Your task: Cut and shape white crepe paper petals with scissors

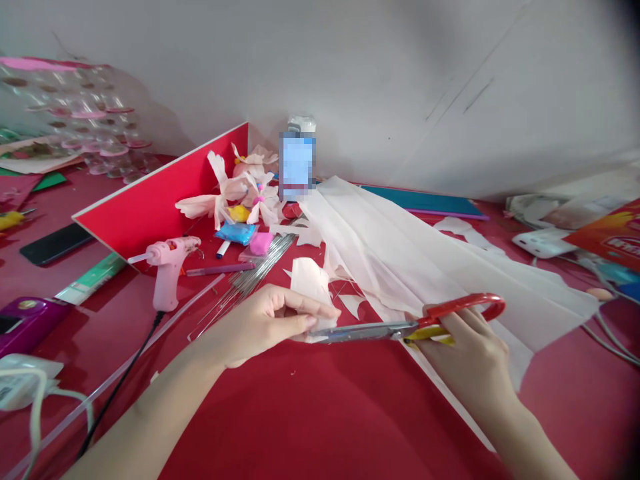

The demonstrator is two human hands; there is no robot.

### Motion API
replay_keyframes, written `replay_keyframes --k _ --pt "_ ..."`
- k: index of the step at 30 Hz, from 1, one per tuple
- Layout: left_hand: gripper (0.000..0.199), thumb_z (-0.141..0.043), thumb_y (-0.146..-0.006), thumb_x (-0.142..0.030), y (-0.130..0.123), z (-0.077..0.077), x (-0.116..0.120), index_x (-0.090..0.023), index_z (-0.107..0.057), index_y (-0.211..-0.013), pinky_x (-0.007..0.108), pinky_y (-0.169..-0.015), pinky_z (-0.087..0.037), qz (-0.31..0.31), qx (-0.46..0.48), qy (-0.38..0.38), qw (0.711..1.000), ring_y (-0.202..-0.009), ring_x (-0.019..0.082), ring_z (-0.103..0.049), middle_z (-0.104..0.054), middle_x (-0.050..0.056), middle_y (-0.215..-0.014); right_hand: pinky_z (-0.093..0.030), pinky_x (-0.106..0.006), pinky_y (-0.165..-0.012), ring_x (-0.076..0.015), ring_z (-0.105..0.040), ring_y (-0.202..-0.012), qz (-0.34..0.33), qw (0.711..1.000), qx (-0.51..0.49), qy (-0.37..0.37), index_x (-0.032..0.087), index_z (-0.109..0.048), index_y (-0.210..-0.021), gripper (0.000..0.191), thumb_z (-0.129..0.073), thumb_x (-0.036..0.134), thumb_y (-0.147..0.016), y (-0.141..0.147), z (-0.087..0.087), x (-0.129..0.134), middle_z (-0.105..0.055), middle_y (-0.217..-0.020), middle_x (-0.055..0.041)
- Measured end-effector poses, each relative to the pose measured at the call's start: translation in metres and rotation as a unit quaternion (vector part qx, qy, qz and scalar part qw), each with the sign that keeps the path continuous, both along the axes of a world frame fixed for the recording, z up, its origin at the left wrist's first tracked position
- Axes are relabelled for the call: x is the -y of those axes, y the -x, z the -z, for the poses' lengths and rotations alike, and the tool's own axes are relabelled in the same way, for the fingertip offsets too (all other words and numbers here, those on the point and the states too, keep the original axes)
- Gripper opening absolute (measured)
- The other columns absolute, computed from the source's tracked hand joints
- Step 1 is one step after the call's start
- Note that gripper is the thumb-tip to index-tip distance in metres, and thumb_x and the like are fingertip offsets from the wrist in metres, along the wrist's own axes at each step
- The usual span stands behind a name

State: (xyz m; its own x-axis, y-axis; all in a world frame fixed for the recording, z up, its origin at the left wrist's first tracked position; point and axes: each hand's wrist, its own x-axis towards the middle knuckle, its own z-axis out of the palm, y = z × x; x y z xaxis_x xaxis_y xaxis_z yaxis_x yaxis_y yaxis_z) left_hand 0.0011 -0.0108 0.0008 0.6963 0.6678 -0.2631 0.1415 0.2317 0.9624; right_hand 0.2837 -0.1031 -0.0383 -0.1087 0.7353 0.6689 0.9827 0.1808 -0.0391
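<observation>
Hands apart, linked only by the reach of the scissors: left hand point(263, 327) pinching a scrap of pale crepe paper point(309, 283) with curled fingers point(305, 322) (thumb out of sight from this angle), right hand point(467, 357) wrapped around the red-handled scissors point(400, 330), with the blade tips at the scrap's lower edge, just by the left fingertips. Blades open or closed: impossible to tell, both lying nearly edge-on. Step in hand, by the look of it: trimming this small piece, held clear of the larger sheet. Called for next: a steady pinch, with the paper fed slowly into the blades rather than the scissors swung about (easy tearing, with crepe this thin).

Just beyond the right hand, a long folded sheet of pale paper point(425, 267) spread across the red tabletop point(300, 413). Farther off, against a red board point(150, 207), paper flowers point(215, 193) in a loose heap, near a pink hot glue gun point(167, 273), a bundle of thin wires point(250, 273) and small packets of blue modelling clay point(235, 233) and pink modelling clay point(260, 243) (both sealed in clear wrap, as far as can be told).
</observation>
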Motion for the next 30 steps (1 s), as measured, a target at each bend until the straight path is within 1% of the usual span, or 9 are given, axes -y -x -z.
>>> replay_keyframes --k 3,6,9,13,15,19,24,30 --pt "0.025 -0.061 -0.084 -0.018 0.0008 -0.0009 -0.0005 -0.020 -0.075 -0.104 0.030 -0.091 -0.050 0.013 -0.008 -0.014 1.000 -0.106 0.022 -0.065 -0.075 0.006 -0.107 -0.041 -0.029 -0.051 -0.0198 -0.059 -0.062 0.000 1.000 0.003 -0.010 0.022 -0.053 -0.074 0.012 -0.057 0.023 -0.086 0.0018 -0.0014 -0.0004 -0.062 -0.072 -0.0037" --pt "0.025 -0.060 -0.085 -0.016 0.0015 0.0005 -0.0011 -0.024 -0.076 -0.102 0.027 -0.092 -0.049 0.030 0.011 -0.016 0.999 -0.105 0.019 -0.066 -0.075 0.002 -0.107 -0.042 -0.029 -0.052 -0.0194 -0.059 -0.062 0.004 1.000 0.010 -0.017 0.022 -0.053 -0.074 0.015 -0.060 0.024 -0.087 0.0020 0.0002 -0.0001 -0.063 -0.073 -0.0037" --pt "0.025 -0.060 -0.084 -0.014 0.0022 0.0029 -0.0025 -0.026 -0.077 -0.098 0.024 -0.090 -0.049 0.041 0.015 -0.019 0.999 -0.102 0.017 -0.067 -0.076 0.000 -0.104 -0.043 -0.028 -0.054 -0.0188 -0.059 -0.064 0.005 1.000 0.018 -0.022 0.022 -0.053 -0.075 0.015 -0.062 0.024 -0.088 0.0015 0.0031 0.0006 -0.062 -0.075 -0.0036" --pt "0.027 -0.059 -0.083 -0.013 0.0029 0.0025 -0.0044 -0.025 -0.077 -0.098 0.025 -0.087 -0.050 0.055 0.001 -0.019 0.998 -0.098 0.017 -0.069 -0.077 0.000 -0.100 -0.042 -0.029 -0.053 -0.0192 -0.059 -0.063 0.008 0.999 0.025 -0.022 0.021 -0.054 -0.075 0.016 -0.062 0.025 -0.088 0.0018 0.0037 0.0007 -0.062 -0.075 -0.0037" --pt "0.026 -0.059 -0.083 -0.013 0.0028 0.0010 -0.0049 -0.025 -0.077 -0.098 0.025 -0.088 -0.049 0.053 -0.004 -0.017 0.998 -0.097 0.017 -0.069 -0.077 0.000 -0.099 -0.042 -0.029 -0.054 -0.0197 -0.059 -0.064 0.004 0.999 0.029 -0.020 0.021 -0.053 -0.074 0.016 -0.061 0.024 -0.088 0.0022 0.0025 0.0002 -0.062 -0.075 -0.0039" --pt "0.026 -0.060 -0.082 -0.013 0.0021 -0.0010 -0.0050 -0.024 -0.077 -0.099 0.028 -0.090 -0.049 0.045 -0.020 -0.016 0.999 -0.099 0.019 -0.068 -0.077 0.002 -0.101 -0.043 -0.029 -0.053 -0.0192 -0.058 -0.063 -0.025 0.999 0.037 -0.022 0.021 -0.052 -0.073 0.017 -0.057 0.023 -0.090 0.0016 0.0007 -0.0010 -0.062 -0.073 -0.0040" --pt "0.025 -0.060 -0.082 -0.015 0.0027 -0.0003 -0.0049 -0.022 -0.077 -0.100 0.030 -0.091 -0.049 0.041 -0.021 -0.007 0.999 -0.103 0.021 -0.067 -0.076 0.003 -0.106 -0.044 -0.030 -0.056 -0.0195 -0.059 -0.064 -0.016 0.999 0.033 -0.013 0.020 -0.054 -0.074 0.017 -0.060 0.025 -0.089 -0.0015 0.0032 -0.0001 -0.063 -0.075 -0.0045" --pt "0.025 -0.060 -0.082 -0.014 0.0026 0.0007 -0.0047 -0.022 -0.077 -0.099 0.030 -0.091 -0.049 0.045 -0.014 -0.007 0.999 -0.101 0.020 -0.067 -0.076 0.003 -0.103 -0.042 -0.028 -0.053 -0.0190 -0.058 -0.064 -0.025 0.999 0.034 -0.021 0.020 -0.054 -0.073 0.019 -0.059 0.027 -0.090 -0.0032 0.0059 -0.0008 -0.062 -0.074 -0.0042"
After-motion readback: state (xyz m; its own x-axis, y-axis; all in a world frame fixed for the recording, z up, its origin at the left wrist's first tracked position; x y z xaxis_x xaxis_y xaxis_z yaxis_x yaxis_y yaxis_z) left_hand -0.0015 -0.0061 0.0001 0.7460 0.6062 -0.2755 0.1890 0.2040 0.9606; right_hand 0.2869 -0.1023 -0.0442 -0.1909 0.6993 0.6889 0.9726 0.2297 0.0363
